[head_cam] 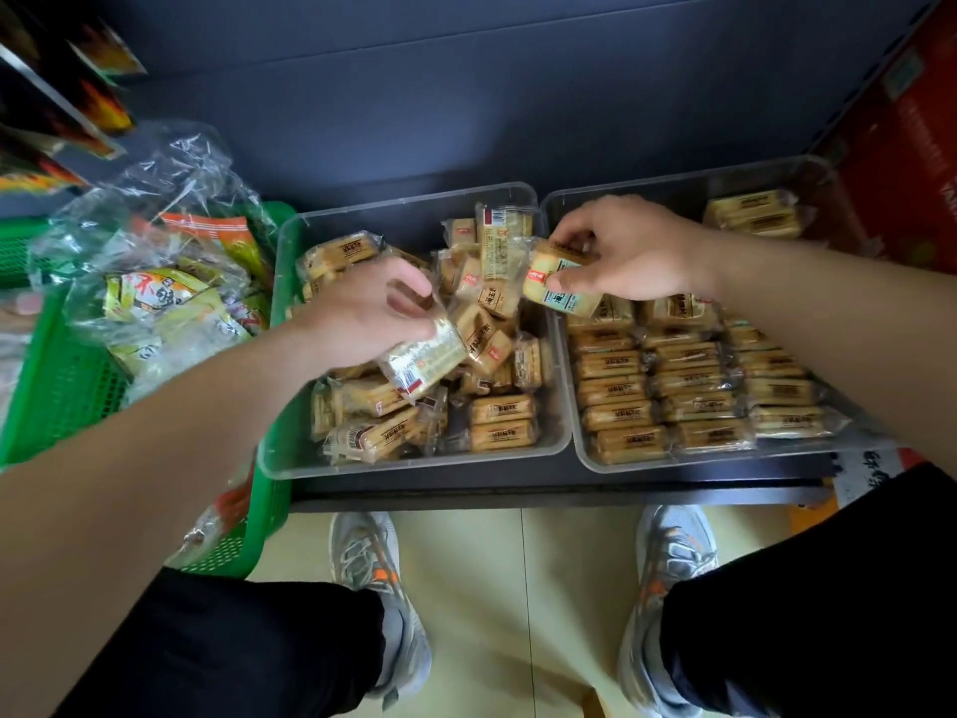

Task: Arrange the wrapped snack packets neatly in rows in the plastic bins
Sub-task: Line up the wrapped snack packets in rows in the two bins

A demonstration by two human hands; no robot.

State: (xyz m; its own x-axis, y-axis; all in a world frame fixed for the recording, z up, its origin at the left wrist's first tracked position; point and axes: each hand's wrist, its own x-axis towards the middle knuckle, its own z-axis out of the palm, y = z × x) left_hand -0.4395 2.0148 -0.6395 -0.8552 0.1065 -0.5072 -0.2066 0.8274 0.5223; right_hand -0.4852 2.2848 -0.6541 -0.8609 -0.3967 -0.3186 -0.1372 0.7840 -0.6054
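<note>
On a dark shelf (466, 495), two clear, round-cornered plastic bins sit side by side, the left bin (282, 456) heaped with crinkly wrapped packets (501, 409), the right bin (588, 456) lined with flat rows (613, 392), while the left hand (362, 316) grips a glossy oblong packet (424, 362) over the heap and the right hand (639, 253) pinches a blocky packet (551, 285) above the bins' shared edge.

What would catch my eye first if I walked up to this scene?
Two hands work over clear bins: the left hand pinches a wrapped packet above the jumbled heap in the left bin, and the right hand holds a second packet over the bins' shared edge. The right bin strikes by contrast, its packets in tidy rows. A green basket of bagged snacks sits far left.
</note>
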